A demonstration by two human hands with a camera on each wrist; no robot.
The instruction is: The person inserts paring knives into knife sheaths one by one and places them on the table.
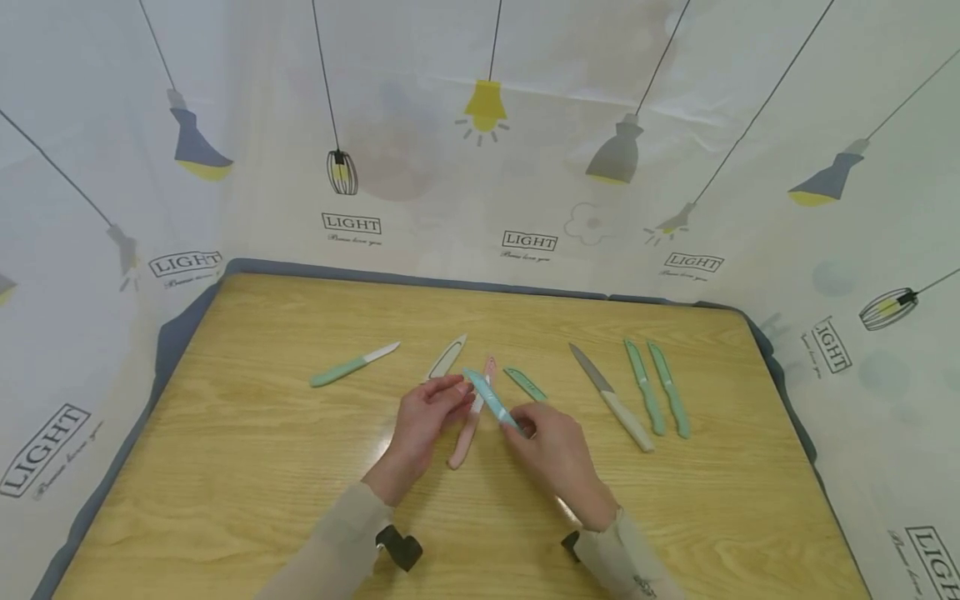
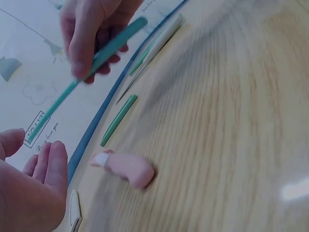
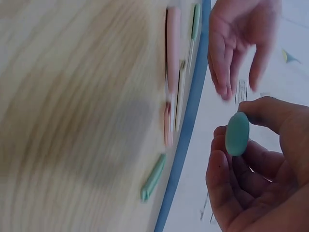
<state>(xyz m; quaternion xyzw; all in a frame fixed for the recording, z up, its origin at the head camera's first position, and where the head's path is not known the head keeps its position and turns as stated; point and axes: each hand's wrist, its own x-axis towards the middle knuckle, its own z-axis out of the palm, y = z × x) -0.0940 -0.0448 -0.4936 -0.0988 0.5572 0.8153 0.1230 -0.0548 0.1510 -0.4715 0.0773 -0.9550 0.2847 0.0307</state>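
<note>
A turquoise paring knife (image 1: 489, 398), its blade covered by a matching sheath, is held up over the table in my right hand (image 1: 557, 446). Thumb and fingers pinch it by the handle, whose rounded end shows in the right wrist view. Near the knife's tip is my left hand (image 1: 418, 421), thumb and fingers spread apart around nothing. Below them on the table lies a pink knife (image 1: 462, 442), its white blade partly in a pink sheath (image 1: 491, 367). A green sheath (image 1: 525, 383) lies right of it, and a cream sheath (image 1: 448, 353) lies behind my left hand.
At the left lies a green knife (image 1: 339, 372) with a bare white blade. To the right are a cream-handled knife (image 1: 628, 423) with a bare grey blade and two green sheathed knives (image 1: 645, 392). A printed curtain (image 1: 427, 208) surrounds the wooden table (image 1: 262, 417).
</note>
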